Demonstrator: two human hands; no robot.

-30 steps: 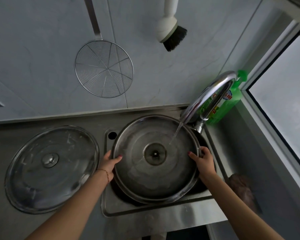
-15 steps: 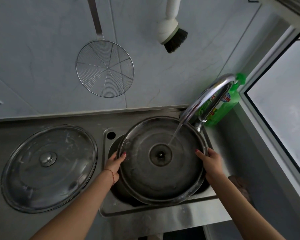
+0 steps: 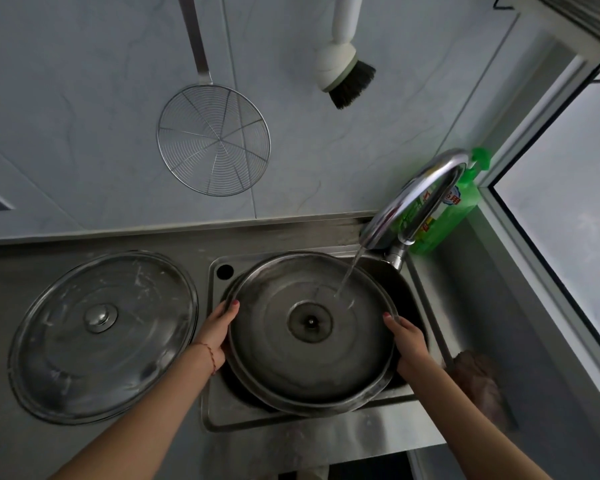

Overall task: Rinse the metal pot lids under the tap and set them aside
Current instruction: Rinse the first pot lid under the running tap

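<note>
Over a steel sink (image 3: pixel 326 424) set in a grey-tiled kitchen counter (image 3: pixel 187 237), left hand (image 3: pixel 215 329) and right hand (image 3: pixel 407 341) grip an upturned lid (image 3: pixel 309 362) by its rim under the running tap (image 3: pixel 416 199), another lid (image 3: pixel 101 337) resting alongside.

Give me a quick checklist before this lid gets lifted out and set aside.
1. Left hand on the rim of the lid: ok.
2. Right hand on the opposite rim: ok.
3. Water from the tap landing on the lid: ok.
4. Whole underside rinsed: cannot tell.
5. Counter spot free on the left: not ok, second lid fills it.
6. Knob side rinsed: cannot tell, faces down.
</note>
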